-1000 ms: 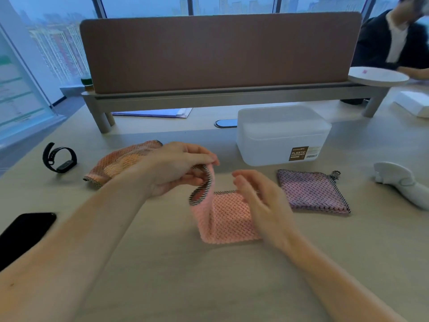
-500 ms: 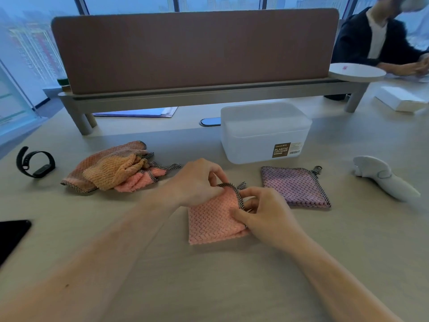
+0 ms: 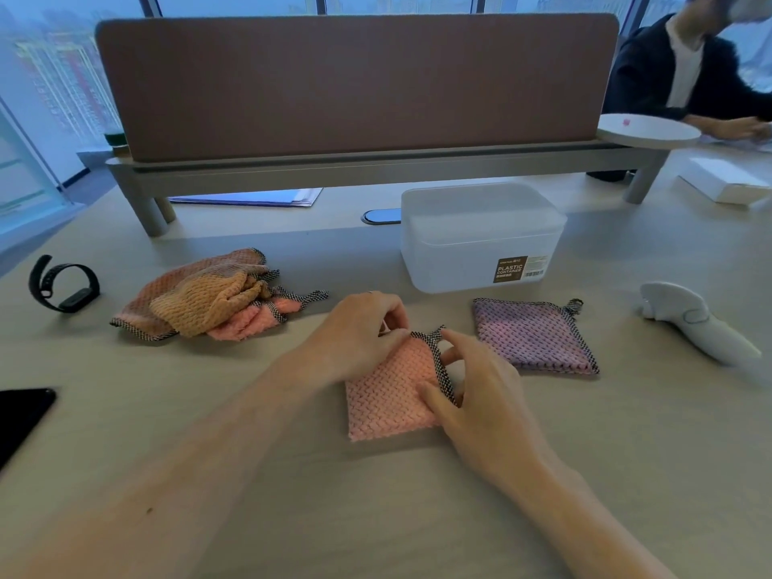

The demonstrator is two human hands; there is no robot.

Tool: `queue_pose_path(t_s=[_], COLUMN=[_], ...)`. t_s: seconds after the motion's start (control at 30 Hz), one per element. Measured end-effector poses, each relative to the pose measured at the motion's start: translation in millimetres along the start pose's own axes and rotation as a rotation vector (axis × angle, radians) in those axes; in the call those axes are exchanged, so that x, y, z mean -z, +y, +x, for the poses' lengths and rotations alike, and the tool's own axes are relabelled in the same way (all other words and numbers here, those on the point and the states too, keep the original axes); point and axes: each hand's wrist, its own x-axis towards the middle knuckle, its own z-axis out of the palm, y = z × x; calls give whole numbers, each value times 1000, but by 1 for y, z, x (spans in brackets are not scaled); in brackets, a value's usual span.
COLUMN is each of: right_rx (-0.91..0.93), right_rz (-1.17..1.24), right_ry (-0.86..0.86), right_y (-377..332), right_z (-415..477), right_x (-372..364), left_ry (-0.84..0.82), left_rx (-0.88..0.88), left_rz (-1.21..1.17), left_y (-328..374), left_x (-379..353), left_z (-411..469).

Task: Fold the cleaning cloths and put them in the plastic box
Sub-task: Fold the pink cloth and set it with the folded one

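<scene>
A pink cleaning cloth [image 3: 386, 397] lies folded into a square on the table in front of me. My left hand [image 3: 357, 334] pinches its far top corner, and my right hand [image 3: 472, 386] presses its checkered right edge with fingers and thumb. To the right lies a purple cloth [image 3: 532, 336], folded flat. A heap of unfolded orange and pink cloths [image 3: 209, 298] sits to the left. The translucent plastic box [image 3: 480, 236] stands behind the cloths with its lid on.
A black wristband [image 3: 62, 284] and a dark phone [image 3: 21, 415] lie at the left. A white handheld controller [image 3: 693, 321] rests at the right. A brown desk divider [image 3: 355, 85] on a shelf runs across the back; a person sits beyond it at the right.
The pink cloth's lifted flap has been folded over and laid flat into a square. Both hands have come down onto its top right corner and edge.
</scene>
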Motion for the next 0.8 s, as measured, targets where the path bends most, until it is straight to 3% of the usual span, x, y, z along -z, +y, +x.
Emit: queue_pose_path(t_s=[0.17, 0.3, 0.4, 0.5, 0.6, 0.7, 0.8], right_rx=[83, 259, 330, 242, 212, 197, 194], right_rz=[-101, -233, -357, -400, -478, -503, -512], right_ry=[41, 118, -79, -314, -381, -398, -409], right_y=[3, -3, -4, 8, 13, 13, 13], right_z=[4, 13, 24, 29, 31, 31, 32], right_x=[3, -3, -16, -17, -13, -16, -16], left_ry=[173, -29, -100, -143, -152, -61, -139], left_rx=[-61, -101, -63, -48, 39, 136, 219], left_rz=[90, 253, 287, 311, 271, 191, 26], left_y=[7, 11, 4, 1, -6, -10, 1], left_x=[-6, -21, -32, -31, -19, 3, 21], left_z=[-29, -59, -60, -59, -65, -57, -37])
